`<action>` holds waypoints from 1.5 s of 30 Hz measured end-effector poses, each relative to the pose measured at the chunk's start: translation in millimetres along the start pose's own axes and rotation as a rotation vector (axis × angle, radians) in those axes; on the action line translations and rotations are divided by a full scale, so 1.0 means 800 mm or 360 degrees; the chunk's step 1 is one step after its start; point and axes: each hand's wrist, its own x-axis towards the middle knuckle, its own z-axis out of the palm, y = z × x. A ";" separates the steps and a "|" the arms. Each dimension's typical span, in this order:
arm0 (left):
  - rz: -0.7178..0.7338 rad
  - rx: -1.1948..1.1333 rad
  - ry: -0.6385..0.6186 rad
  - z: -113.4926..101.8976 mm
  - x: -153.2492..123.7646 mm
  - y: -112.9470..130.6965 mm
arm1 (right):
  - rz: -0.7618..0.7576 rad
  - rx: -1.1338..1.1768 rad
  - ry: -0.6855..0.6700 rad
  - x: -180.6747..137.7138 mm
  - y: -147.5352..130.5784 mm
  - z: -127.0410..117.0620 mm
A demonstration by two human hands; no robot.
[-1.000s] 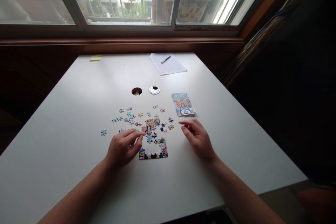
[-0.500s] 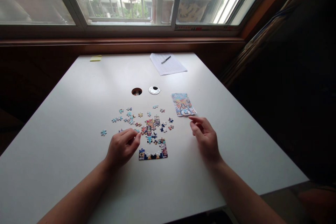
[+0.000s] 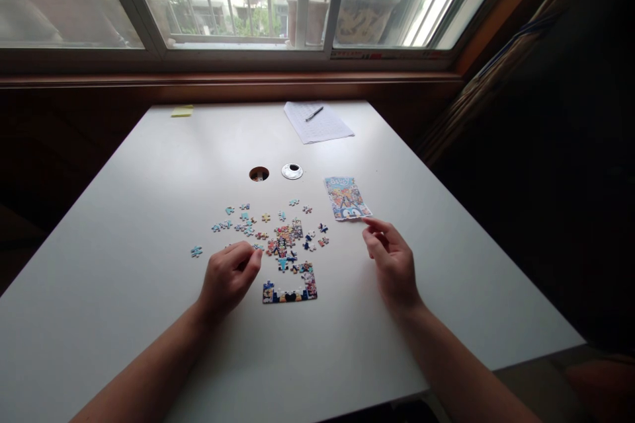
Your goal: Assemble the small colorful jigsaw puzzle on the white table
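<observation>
Just left of the puzzle rests my left hand, its fingers curled in and the thumb against them. Whatever it may hold is hidden. Beside its thumb is a partly joined jigsaw section, and below that a U-shaped joined border. Loose jigsaw pieces are scattered beyond the hand, with a few blue and white ones to the right. My right hand holds nothing; its index finger reaches toward the lower corner of the picture sheet, the other fingers loosely bent.
Two round items lie mid-table: an open cable hole and a silver ring cover. Farther back are written paper with a pen and yellow sticky notes. A window stands behind the white table.
My left hand has drawn slightly left, away from the joined section. My right hand has shifted slightly right, its index finger still close to the picture sheet's corner.
</observation>
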 end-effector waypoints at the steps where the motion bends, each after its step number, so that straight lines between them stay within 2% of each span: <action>1: -0.0009 -0.0005 0.0002 0.000 0.000 0.000 | 0.0009 0.0009 0.0006 0.000 0.000 0.000; 26: -0.0081 -0.0022 0.0005 0.000 -0.002 -0.005 | 0.0026 -0.0021 -0.0083 -0.001 0.003 -0.002; 36: -0.0082 -0.0047 0.0007 -0.001 -0.001 -0.004 | -0.0158 -0.0186 -0.0149 0.000 0.000 -0.003; 45: -0.0075 -0.0051 0.0019 0.001 -0.002 -0.006 | -0.0210 -0.0231 -0.0170 0.001 0.002 -0.004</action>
